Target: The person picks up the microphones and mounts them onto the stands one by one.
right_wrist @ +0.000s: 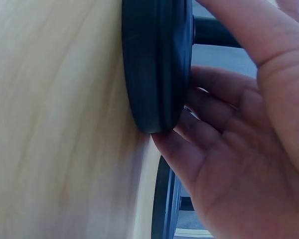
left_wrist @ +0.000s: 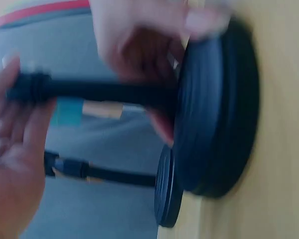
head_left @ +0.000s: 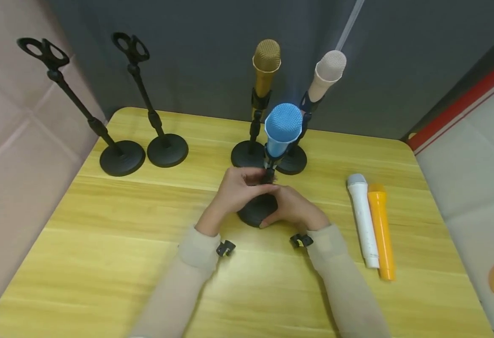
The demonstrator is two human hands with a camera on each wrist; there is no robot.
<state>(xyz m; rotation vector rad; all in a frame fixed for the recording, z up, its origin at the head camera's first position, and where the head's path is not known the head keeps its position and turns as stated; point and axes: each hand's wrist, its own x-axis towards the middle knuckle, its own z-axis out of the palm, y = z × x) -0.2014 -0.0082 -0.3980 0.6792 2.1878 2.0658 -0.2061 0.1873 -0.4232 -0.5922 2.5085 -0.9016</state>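
A blue microphone [head_left: 283, 126] stands upright in the clip of a black microphone stand [head_left: 257, 210] near the table's middle. My left hand [head_left: 240, 190] holds the stand's pole below the clip, thumb in front and fingers behind. My right hand [head_left: 293, 206] grips the round base at its right side, with the thumb [head_left: 269, 219] on the near edge. In the right wrist view, the fingers [right_wrist: 209, 107] of that hand touch the rim of the base [right_wrist: 157, 69]. The base stands close to the tabletop; whether it is fully down I cannot tell.
Behind stand a gold microphone [head_left: 266, 61] and a pale microphone [head_left: 326, 72] on black stands. Two bare stands [head_left: 122, 158] [head_left: 167, 150] are at the back left. A white microphone [head_left: 363, 220] and an orange microphone [head_left: 381, 232] lie at right. A grey panel [head_left: 200, 56] borders the back.
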